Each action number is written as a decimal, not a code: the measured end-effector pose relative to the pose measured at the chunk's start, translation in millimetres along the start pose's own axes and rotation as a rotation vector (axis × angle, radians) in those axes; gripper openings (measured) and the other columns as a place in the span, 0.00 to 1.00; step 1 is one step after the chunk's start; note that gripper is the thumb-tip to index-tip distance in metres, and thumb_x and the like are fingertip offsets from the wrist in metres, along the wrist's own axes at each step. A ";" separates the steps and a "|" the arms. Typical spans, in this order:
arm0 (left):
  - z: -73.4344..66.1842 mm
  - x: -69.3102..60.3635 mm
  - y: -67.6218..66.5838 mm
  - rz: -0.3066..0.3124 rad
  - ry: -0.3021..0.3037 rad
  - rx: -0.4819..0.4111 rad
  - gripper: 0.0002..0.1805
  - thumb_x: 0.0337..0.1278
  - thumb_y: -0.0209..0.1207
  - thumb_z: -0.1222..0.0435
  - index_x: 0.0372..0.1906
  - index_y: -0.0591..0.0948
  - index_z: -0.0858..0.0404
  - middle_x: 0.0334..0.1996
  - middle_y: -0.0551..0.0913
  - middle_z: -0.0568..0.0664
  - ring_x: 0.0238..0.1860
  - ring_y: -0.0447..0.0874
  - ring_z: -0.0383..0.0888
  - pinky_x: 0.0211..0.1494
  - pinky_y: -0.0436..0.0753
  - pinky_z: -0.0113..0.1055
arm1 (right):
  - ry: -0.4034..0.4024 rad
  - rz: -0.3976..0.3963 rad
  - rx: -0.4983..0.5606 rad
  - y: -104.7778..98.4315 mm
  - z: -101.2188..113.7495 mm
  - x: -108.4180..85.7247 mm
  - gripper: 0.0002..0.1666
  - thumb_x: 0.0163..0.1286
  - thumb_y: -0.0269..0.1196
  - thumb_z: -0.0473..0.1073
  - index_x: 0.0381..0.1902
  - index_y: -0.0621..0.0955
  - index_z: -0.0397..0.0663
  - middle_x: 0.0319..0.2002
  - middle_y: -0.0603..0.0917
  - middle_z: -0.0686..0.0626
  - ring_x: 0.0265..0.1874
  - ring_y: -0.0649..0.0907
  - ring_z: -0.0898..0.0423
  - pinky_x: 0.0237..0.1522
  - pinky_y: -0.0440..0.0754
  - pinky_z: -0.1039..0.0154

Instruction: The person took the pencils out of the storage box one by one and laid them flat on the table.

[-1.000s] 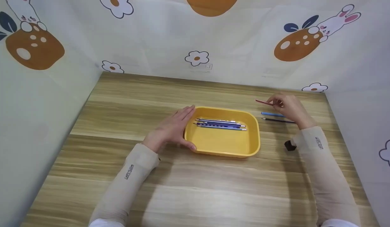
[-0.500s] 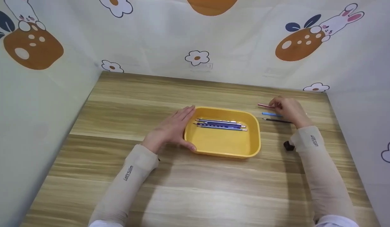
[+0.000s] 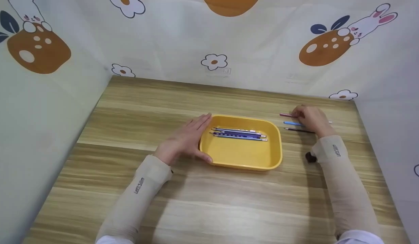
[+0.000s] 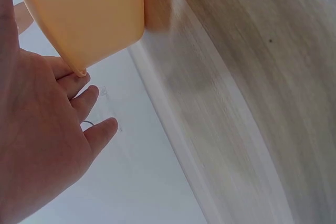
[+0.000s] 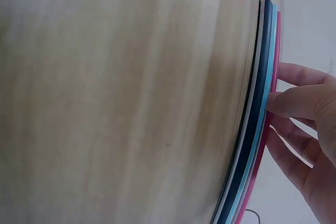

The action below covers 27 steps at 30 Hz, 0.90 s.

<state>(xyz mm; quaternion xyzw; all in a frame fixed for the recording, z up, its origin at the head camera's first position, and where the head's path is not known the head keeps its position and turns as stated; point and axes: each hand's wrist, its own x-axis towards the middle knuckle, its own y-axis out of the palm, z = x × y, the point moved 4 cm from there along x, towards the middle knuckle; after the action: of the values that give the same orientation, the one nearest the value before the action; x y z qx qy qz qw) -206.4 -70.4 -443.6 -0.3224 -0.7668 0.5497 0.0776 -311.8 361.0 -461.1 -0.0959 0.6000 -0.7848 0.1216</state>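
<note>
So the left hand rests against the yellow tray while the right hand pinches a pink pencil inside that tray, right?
Not quite: the pink pencil is outside the yellow tray, beyond its right side, as the head view shows. The rest holds: the left hand rests against the tray and the right hand pinches the pencil.

Free rm: wood tabletop [image 3: 230,200] on nr side of yellow tray [image 3: 238,152], plus gap btwn tray & loose pencils [image 3: 292,123]. Blocking: L hand [image 3: 184,137] at tray's L end, R hand [image 3: 312,118] on red pencil [image 3: 287,115], back wall [image 3: 168,51].
</note>
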 end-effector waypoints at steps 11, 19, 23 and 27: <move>-0.4 -0.9 -0.1 -0.002 -0.002 -0.001 0.81 0.25 0.64 0.22 0.81 0.35 0.55 0.82 0.33 0.44 0.83 0.33 0.44 0.85 0.40 0.44 | 0.025 0.026 0.020 -0.2 -1.7 -1.7 0.15 0.63 0.59 0.27 0.44 0.86 0.42 0.42 0.87 0.38 0.44 0.84 0.39 0.51 0.79 0.39; -1.6 -1.1 -0.7 0.006 -0.003 0.001 0.81 0.26 0.65 0.22 0.81 0.35 0.55 0.82 0.33 0.44 0.83 0.32 0.43 0.85 0.39 0.43 | 0.035 0.007 0.045 -6.2 -1.6 -4.9 0.11 0.65 0.61 0.31 0.42 0.86 0.42 0.43 0.88 0.38 0.46 0.85 0.38 0.52 0.80 0.38; -0.9 -0.8 -0.1 0.005 -0.002 0.000 0.81 0.26 0.65 0.23 0.81 0.35 0.55 0.82 0.33 0.44 0.83 0.32 0.44 0.85 0.39 0.43 | 0.063 0.013 0.062 -9.3 -1.4 -7.3 0.09 0.68 0.63 0.34 0.44 0.86 0.42 0.44 0.87 0.37 0.47 0.84 0.38 0.53 0.79 0.38; -0.2 -1.4 0.3 -0.004 0.005 0.005 0.80 0.27 0.66 0.24 0.81 0.36 0.55 0.82 0.34 0.45 0.83 0.33 0.45 0.85 0.41 0.45 | 0.068 0.004 0.062 -13.6 0.6 -9.5 0.09 0.68 0.64 0.36 0.44 0.86 0.40 0.44 0.87 0.36 0.46 0.84 0.37 0.52 0.80 0.38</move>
<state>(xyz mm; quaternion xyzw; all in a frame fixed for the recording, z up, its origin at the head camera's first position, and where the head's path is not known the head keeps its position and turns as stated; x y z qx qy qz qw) -205.1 -70.9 -443.5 -0.3219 -0.7660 0.5504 0.0814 -303.6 366.8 -447.8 -0.0643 0.5794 -0.8056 0.1059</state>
